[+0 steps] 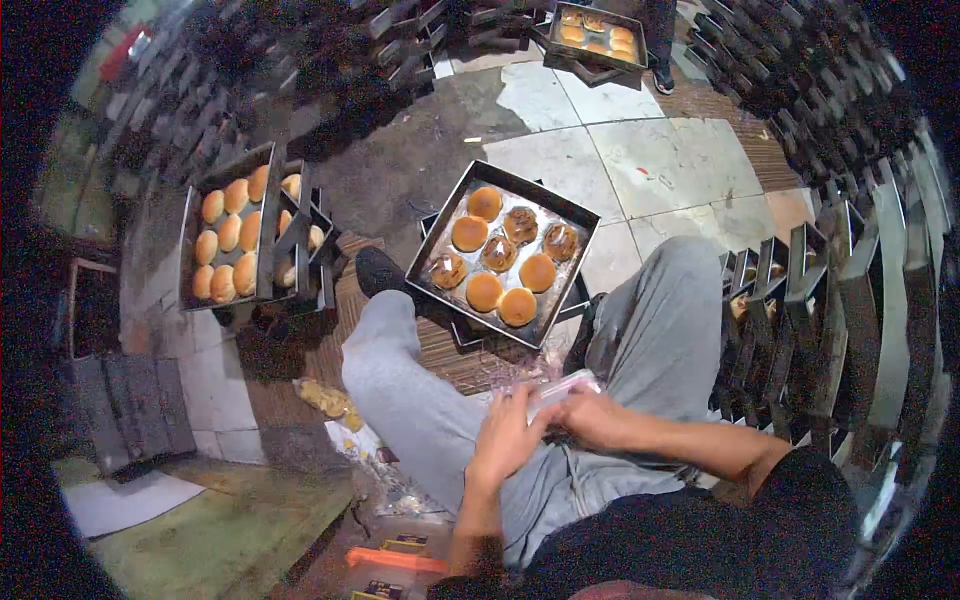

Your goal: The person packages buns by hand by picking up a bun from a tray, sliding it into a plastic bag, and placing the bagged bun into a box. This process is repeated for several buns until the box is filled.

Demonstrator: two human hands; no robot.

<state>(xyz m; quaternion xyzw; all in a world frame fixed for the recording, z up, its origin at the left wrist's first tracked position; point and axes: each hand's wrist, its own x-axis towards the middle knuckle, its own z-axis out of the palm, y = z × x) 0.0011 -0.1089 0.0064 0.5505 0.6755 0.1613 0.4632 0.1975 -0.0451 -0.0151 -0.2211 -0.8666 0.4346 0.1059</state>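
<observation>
My left hand [508, 432] and my right hand [592, 416] are together over my lap. Both are closed on a flat, clear-and-pinkish plastic packet [562, 392], which looks like a stack of thin bags; the fingers partly hide it. Just beyond my hands, a dark square baking tray [452, 212] sits tilted on other trays between my feet. It holds several round buns. Some show smooth golden tops, like the golden bun [517, 307]; others, like the dark bun [520, 225], look brown and rough, a few with white dabs. Neither hand touches the buns.
At the left, a stacked tray [268, 225] holds golden buns. Another bun tray [600, 62] stands at the far end near a person's leg [660, 45]. Dark trays [800, 290] are stacked along the right. Plastic scraps and an orange object [397, 560] lie lower left.
</observation>
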